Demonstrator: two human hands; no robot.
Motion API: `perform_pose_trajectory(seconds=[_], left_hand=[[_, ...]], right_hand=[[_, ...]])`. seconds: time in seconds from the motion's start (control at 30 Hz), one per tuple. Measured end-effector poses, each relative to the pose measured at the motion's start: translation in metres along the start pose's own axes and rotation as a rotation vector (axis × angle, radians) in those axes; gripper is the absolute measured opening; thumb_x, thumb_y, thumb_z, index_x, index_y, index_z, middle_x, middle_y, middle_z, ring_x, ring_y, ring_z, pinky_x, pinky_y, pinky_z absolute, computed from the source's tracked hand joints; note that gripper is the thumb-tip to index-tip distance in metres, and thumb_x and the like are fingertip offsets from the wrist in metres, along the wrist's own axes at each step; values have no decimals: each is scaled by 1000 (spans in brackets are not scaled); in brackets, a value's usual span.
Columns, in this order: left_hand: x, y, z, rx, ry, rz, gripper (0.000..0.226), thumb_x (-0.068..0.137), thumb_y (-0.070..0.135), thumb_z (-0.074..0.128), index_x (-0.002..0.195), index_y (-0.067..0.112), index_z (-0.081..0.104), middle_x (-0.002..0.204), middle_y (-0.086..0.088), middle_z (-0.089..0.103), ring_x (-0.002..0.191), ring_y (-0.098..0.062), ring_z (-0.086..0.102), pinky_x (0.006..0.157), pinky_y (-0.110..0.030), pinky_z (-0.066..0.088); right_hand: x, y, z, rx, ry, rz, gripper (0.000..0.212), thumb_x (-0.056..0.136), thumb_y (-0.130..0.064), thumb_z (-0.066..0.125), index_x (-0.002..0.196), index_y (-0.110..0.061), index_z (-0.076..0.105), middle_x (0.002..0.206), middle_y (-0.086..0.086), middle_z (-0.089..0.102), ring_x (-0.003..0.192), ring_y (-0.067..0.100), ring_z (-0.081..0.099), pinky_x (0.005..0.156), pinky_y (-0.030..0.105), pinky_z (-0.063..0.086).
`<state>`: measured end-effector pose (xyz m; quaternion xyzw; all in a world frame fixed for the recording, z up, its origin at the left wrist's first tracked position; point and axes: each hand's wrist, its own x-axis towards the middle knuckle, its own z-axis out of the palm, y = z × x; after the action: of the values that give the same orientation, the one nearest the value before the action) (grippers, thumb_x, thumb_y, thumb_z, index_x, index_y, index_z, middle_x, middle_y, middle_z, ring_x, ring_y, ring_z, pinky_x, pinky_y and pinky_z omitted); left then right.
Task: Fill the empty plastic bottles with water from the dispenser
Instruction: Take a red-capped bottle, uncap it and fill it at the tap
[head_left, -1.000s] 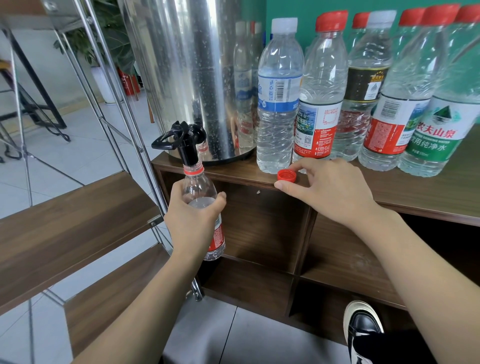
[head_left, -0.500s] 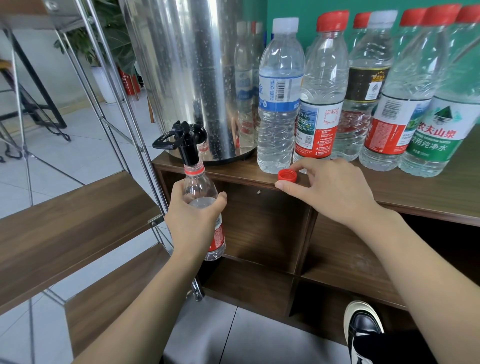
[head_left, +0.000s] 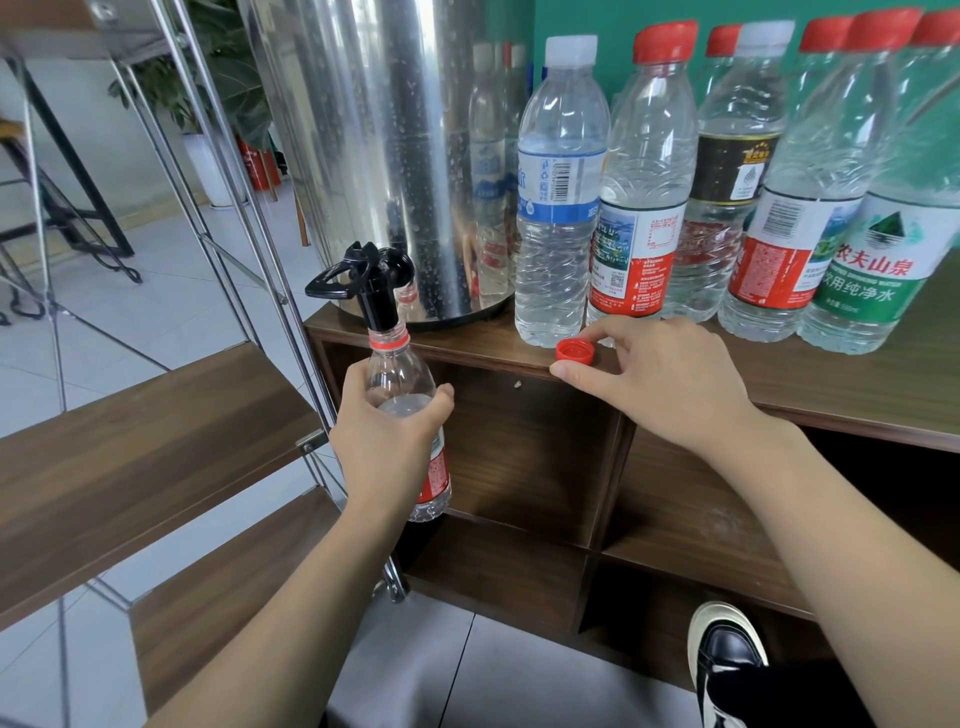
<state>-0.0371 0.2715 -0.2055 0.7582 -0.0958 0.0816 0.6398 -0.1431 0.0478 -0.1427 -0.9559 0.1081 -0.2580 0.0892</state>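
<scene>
A clear plastic bottle (head_left: 400, 374) with a red neck ring and red label is held upright, its open mouth right under the black tap (head_left: 371, 280) of the steel dispenser (head_left: 395, 130). My left hand (head_left: 384, 441) grips the bottle's body. Water fills it up to about my fingers. The bottle's red cap (head_left: 574, 352) lies on the front edge of the wooden cabinet top (head_left: 831, 395). My right hand (head_left: 660, 379) rests there, thumb and forefinger curled around the cap.
Several capped water bottles (head_left: 558, 208) stand in a row on the cabinet top to the right of the dispenser. A metal-framed rack with wooden shelves (head_left: 130, 441) stands close on the left. Open cabinet compartments lie below. My shoe (head_left: 727, 660) is at the lower right.
</scene>
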Motion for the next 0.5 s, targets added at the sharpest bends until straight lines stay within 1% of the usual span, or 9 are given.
perform_pose_trajectory(seconds=[0.1,0.23,0.37,0.5], left_hand=[[0,0,-1,-1,1,-1,51,80,31,89,120,29,57,104,15,67,96,-2,65,78,-23,47],[-1,1,0,-2,-5,3,50,82,30,88,119,31,55,102,18,64,95,0,63,76,-19,44],[-1,0,0,1,4,-4,51,81,32,88,119,33,54,104,20,64,99,-2,63,80,-23,46],[-1,0,0,0,2,-6,51,81,32,88,120,32,55,105,19,64,99,-3,63,78,-22,45]], right_hand=[[0,0,0,2,-2,-2,55,82,-77,51,112,-34,69,65,-21,40,77,11,52,66,30,38],[-1,0,0,-6,-5,-3,54,84,-76,53,113,-33,69,65,-21,38,76,10,50,65,30,37],[0,0,0,5,-3,5,56,82,-78,51,111,-34,69,65,-20,40,77,12,52,67,31,40],[0,-1,0,5,-1,3,55,82,-78,52,112,-34,69,65,-20,40,77,11,52,67,31,41]])
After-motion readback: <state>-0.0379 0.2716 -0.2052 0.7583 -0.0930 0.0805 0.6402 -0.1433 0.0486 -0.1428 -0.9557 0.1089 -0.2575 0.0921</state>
